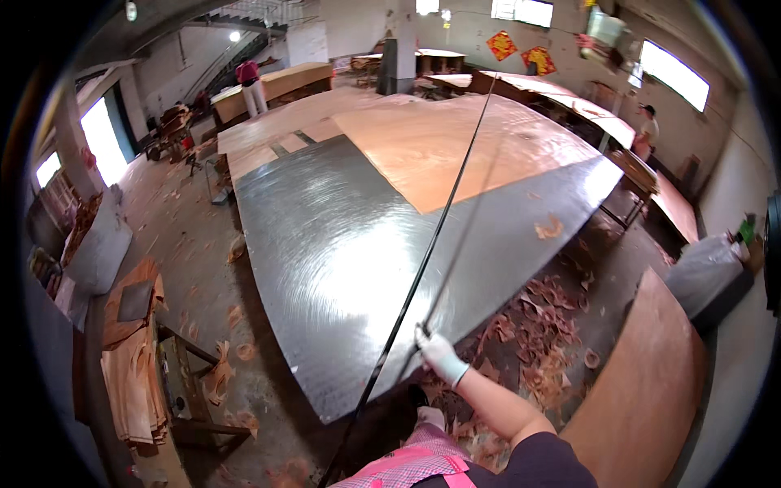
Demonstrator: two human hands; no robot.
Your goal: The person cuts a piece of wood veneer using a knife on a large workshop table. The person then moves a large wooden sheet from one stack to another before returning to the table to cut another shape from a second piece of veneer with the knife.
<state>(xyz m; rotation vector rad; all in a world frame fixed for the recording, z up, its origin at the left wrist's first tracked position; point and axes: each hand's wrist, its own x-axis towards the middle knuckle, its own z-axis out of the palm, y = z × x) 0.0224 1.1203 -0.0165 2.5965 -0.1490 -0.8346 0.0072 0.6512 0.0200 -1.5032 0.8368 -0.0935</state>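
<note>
My right hand (443, 359), in a white glove with a pale blue cuff, is at the near right edge of a large table topped with a shiny grey sheet (301, 260). Its fingers are closed around a small dark thing I cannot make out. A long thin black rod or cable (415, 289) crosses the view from the lower edge to the far side, passing just left of the hand. A blurred dark line runs beside it over the table. Thin orange-brown wood veneer sheets (455, 146) cover the far part of the tabletop. My left hand is out of view.
Veneer scraps (537, 342) litter the floor right of the table. A curved wood panel (643, 390) stands at the lower right. Stacked veneer (134, 382) lies on a stand at left. Two people (250, 85) work farther off, near other benches (272, 81).
</note>
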